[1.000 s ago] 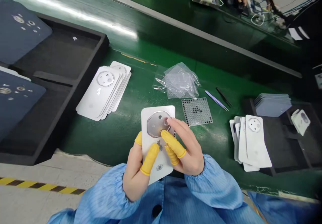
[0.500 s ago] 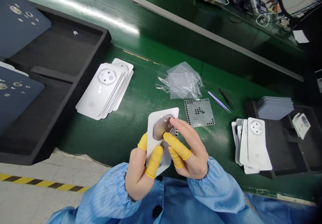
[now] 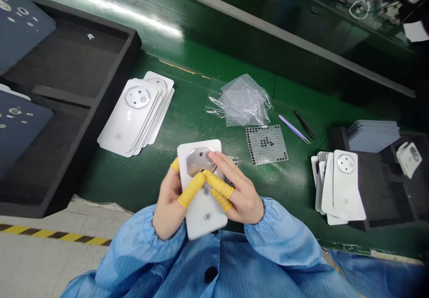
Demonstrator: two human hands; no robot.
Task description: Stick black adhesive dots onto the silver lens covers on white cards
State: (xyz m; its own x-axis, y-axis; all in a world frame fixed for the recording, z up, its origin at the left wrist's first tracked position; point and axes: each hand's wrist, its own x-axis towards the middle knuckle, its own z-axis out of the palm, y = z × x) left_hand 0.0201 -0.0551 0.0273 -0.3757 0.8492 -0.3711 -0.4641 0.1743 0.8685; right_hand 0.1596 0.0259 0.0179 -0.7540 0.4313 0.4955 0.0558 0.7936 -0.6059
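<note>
White panel [image 3: 200, 204] is up off the green surface [image 3: 161, 173], right in front of the blue jacket, and it's just shifted a bit to the left and turned flatter toward the camera. Half a second ago it was angled more side-on. The left hand [image 3: 170, 206] has it by the left edge, fingers behind and thumb across the front, and that thumb has moved up so its yellow cot now meets a yellow-tipped finger of the right hand [image 3: 244, 199] at the bottom of the shiny octagon [image 3: 194, 161].

The right hand is half curled, with a bare fingertip over the octagon's right side, same as before. Can't tell if those fingertips are pinching something tiny; there's a dark dot right there, but it's too small to make out.

To me that reads as the close work centring on that one spot, with both hands on it now. The panel's clearly not down on either pile yet: the left stack [image 3: 124, 126] and right stack [image 3: 344, 188] both sit well apart from it, and the dotted sheet [image 3: 268, 146] looks unchanged.
</note>
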